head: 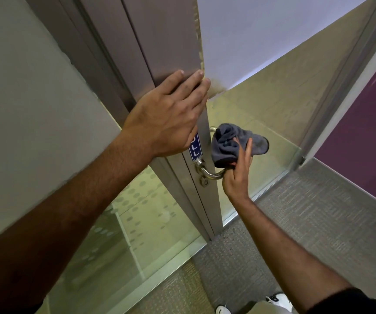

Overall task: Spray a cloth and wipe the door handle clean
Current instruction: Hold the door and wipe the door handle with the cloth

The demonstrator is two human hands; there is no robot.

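Door [166,37] was brushed grey metal, a narrow stile seen edge-on, with frosted glass panels either side carrying a dotted pattern. Door handle [209,172] was a polished steel round bar bent into a D loop, fixed through a round rose on the stile's edge face; only its lower bend and a bit of the top end showed. A small keyhole cylinder [204,181] sat just below the rose. Blue label [195,148] just above the rose, white vertical letters; "LL" readable, the rest hidden behind the left hand, so full word not confirmed.

Left hand [166,116] was flat, fingers spread, palm pressed on the stile above the handle, fingertips reaching the door edge. Pinching nothing.

Right hand [237,173] was open-fingered, pressing the cloth [232,141] against the straight part of the handle loop, fingers extended upward over the fabric. Whether the thumb wrapped behind the bar: cannot tell.

Cloth was dark grey-blue microfibre, soft nap, bunched into loose folds, one flap hanging free to the right. It covered the middle of the handle, touching it.

Floor [318,223] was grey ribbed carpet. Purple wall panel [368,137] at far right. White shoes [277,300] visible at the bottom edge.
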